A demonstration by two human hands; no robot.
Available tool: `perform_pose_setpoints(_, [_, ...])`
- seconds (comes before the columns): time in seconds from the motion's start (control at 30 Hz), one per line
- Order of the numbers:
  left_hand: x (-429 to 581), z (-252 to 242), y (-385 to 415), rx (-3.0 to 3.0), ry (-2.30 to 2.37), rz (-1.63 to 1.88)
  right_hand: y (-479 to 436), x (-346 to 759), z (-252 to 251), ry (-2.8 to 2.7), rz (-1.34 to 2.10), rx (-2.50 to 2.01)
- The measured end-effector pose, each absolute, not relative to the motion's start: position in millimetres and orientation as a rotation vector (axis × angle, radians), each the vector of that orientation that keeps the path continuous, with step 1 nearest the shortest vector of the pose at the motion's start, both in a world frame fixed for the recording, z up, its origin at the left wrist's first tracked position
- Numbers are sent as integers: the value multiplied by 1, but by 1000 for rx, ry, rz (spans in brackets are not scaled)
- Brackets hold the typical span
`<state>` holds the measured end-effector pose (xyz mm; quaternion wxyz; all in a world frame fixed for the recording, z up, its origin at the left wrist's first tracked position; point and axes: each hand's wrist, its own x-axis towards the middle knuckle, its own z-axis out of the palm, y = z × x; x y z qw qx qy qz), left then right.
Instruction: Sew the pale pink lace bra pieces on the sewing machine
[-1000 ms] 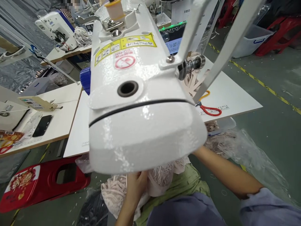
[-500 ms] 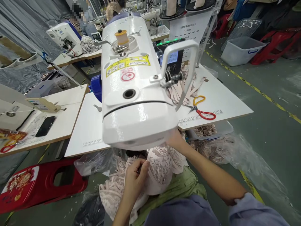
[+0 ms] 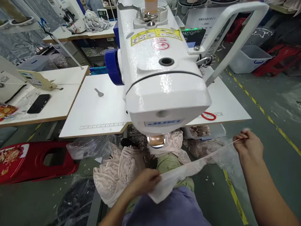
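Head cam view: both hands are busy with a pale strip of cloth (image 3: 176, 177), stretched slantwise over the lap on the near side of the sewing machine (image 3: 169, 97). Left hand (image 3: 147, 181) has its fingers pinched on the wide end, just in front of the machine; right hand (image 3: 251, 149) has its fingers closed on the thin end, out to the machine's right. Can't tell if the strip is attached to anything. Some green cloth (image 3: 169, 161) is bunched between lap and machine. Pile of lacy bras (image 3: 115, 175) sits below the machine, left side, and another bra (image 3: 176, 141) is right under its head. White surface (image 3: 94, 110) under the machine has a little grey tool (image 3: 99, 93) left of it. Way past the machine, right side, there's a clear tub (image 3: 246, 62).
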<state>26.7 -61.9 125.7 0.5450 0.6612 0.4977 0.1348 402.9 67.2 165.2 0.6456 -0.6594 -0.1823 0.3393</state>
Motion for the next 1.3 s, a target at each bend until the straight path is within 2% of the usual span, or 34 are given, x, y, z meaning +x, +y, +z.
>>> perform_pose_setpoints(0.17, [-18,111,-45,1437,1728,638,79,415,173,-485,692,-1493])
perform_pose_setpoints(0.33, [-10,97,-21,1367,2108,950,62,346,156,-703,765,-1463])
perform_pose_setpoints(0.4, [1,103,-16,1467,2029,993,43,303,146,-916,922,-1490])
perform_pose_setpoints(0.53, [17,140,-20,1692,1663,943,3,237,145,-1772,1132,-1350])
perform_pose_setpoints(0.73, [19,185,-32,1935,1344,721,-15,215,169,-2029,1239,-1258])
perform_pose_setpoints(0.87, [17,177,-38,2154,1414,648,-11,213,177,-2096,1320,-1232])
perform_pose_setpoints(1.0, [18,168,-42,2330,1471,758,-5,211,179,-2058,1419,-1184])
perform_pose_setpoints(1.2, [8,179,-36,2077,1288,786,7,224,168,-1397,1611,-1310])
perform_pose_setpoints(1.3, [5,190,-36,2084,1227,756,7,226,172,-1672,1655,-1119])
